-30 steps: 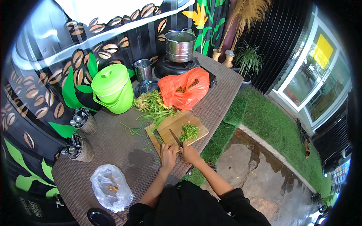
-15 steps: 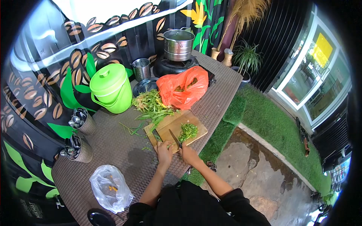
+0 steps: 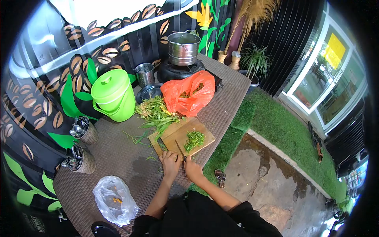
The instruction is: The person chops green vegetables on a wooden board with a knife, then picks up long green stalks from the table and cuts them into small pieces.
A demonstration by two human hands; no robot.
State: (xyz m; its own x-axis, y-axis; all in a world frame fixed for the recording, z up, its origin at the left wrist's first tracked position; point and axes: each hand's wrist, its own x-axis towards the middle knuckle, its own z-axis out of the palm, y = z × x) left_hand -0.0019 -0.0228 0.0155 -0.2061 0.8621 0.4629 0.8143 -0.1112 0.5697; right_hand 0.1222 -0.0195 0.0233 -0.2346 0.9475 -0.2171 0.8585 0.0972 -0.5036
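Observation:
A wooden cutting board (image 3: 169, 132) lies near the table's right edge, with a heap of finely chopped greens (image 3: 194, 140) on it. My right hand (image 3: 193, 170) is closed round the handle of a knife (image 3: 179, 146), whose dark blade points away from me over the board. Just left of the blade, my left hand (image 3: 171, 162) presses on the board's near edge with bent fingers held together. What lies under those fingers is hidden. Uncut leafy greens (image 3: 156, 112) with stems are piled at the board's far side, touching a red plastic bag (image 3: 187, 94).
A lidded green bucket (image 3: 114, 96) stands by the wall. Behind the bag, a steel pot (image 3: 183, 49) sits on a stove (image 3: 169, 73), beside a steel cup (image 3: 145, 75). Two cutlery holders (image 3: 85, 162) and a clear plastic bag (image 3: 114, 201) are on the left.
My right hand and the knife have shifted slightly left and nearer to me, closer to my left hand. The whole view has also shifted a little. The chopped heap looks much the same.

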